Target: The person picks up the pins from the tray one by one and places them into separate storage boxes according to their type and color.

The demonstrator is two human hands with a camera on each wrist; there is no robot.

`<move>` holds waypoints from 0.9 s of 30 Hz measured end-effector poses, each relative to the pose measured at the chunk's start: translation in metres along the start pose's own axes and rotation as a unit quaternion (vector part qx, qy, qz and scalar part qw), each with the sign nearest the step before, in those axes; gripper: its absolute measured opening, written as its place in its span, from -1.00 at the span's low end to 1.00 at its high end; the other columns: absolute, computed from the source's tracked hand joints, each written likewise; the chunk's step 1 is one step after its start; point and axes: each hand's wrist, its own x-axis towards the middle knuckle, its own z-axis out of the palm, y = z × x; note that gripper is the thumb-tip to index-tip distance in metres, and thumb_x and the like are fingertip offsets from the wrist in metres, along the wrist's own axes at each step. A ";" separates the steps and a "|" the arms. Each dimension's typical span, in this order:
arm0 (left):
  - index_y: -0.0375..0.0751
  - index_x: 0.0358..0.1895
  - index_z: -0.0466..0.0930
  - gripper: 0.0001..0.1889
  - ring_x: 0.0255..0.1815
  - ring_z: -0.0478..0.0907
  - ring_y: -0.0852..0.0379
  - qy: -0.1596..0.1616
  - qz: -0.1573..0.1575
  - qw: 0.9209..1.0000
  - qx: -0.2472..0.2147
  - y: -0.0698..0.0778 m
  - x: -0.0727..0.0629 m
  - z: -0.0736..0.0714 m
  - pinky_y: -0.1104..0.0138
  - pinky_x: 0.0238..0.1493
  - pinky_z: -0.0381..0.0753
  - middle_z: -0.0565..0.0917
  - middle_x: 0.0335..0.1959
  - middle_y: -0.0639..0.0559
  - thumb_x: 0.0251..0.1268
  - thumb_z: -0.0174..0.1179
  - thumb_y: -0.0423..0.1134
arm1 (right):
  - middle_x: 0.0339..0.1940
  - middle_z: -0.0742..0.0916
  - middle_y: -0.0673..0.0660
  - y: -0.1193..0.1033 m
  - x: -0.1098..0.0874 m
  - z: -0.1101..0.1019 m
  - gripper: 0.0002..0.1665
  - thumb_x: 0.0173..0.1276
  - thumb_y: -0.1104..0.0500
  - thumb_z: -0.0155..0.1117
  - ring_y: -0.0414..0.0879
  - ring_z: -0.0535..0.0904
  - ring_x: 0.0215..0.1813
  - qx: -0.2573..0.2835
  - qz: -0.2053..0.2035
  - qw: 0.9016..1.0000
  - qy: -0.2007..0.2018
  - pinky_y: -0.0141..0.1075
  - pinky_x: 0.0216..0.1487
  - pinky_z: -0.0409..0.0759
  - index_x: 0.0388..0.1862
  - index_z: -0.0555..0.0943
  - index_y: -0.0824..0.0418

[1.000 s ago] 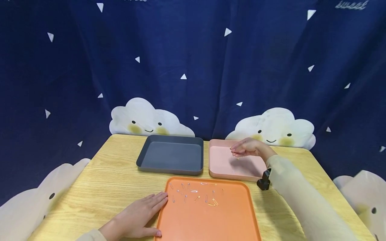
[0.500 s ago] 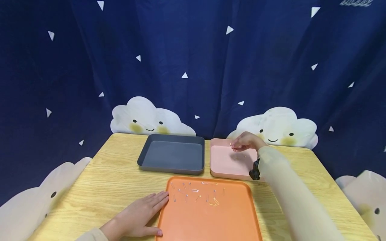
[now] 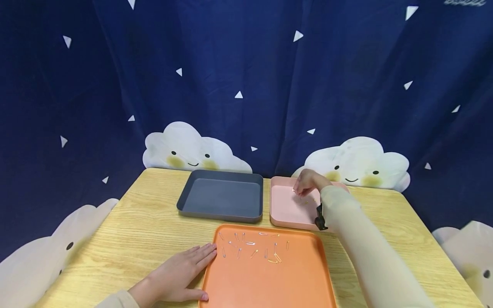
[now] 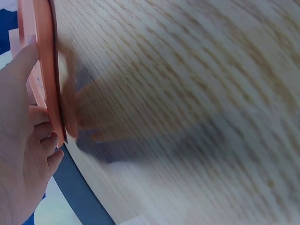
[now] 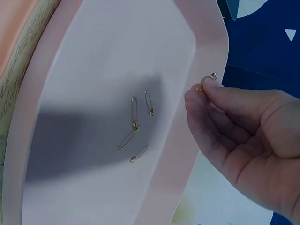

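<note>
My right hand (image 3: 307, 184) is over the pink tray (image 3: 283, 218), pinching a gold safety pin (image 5: 213, 76) between thumb and fingertips. Only its ends show; whether more pins are in the fingers is hidden. Several gold safety pins (image 5: 135, 112) lie on the pink tray's floor below the hand. With straight fingers, my left hand (image 3: 181, 271) rests against the left rim of the orange tray (image 3: 265, 286), its thumb (image 4: 26, 56) on that edge. Across the orange tray's far half lie scattered silver safety pins (image 3: 250, 243) and gold safety pins (image 3: 272, 261).
A dark grey tray (image 3: 221, 199) stands left of the pink one, behind the orange tray. All sit on a light wooden table (image 3: 146, 222). A blue curtain (image 3: 215, 77) with clouds hangs right behind the table's back edge.
My right hand has moved slightly left and its wrist has bent further down over the pink tray. More pins show on that tray's floor. The left hand stays put; the head view shifts slightly.
</note>
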 end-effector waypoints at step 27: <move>-0.27 0.42 0.24 -0.04 0.44 0.35 -0.01 -0.019 -0.014 0.999 -0.024 0.001 0.000 0.002 0.13 0.33 0.47 0.34 0.45 -0.14 0.25 -0.24 0.49 | -0.49 0.75 0.15 -0.103 -0.226 0.104 -0.74 0.06 0.43 0.31 -0.23 0.60 -0.50 -0.004 -0.162 0.985 0.056 -0.37 -0.38 0.64 -0.22 0.66 0.48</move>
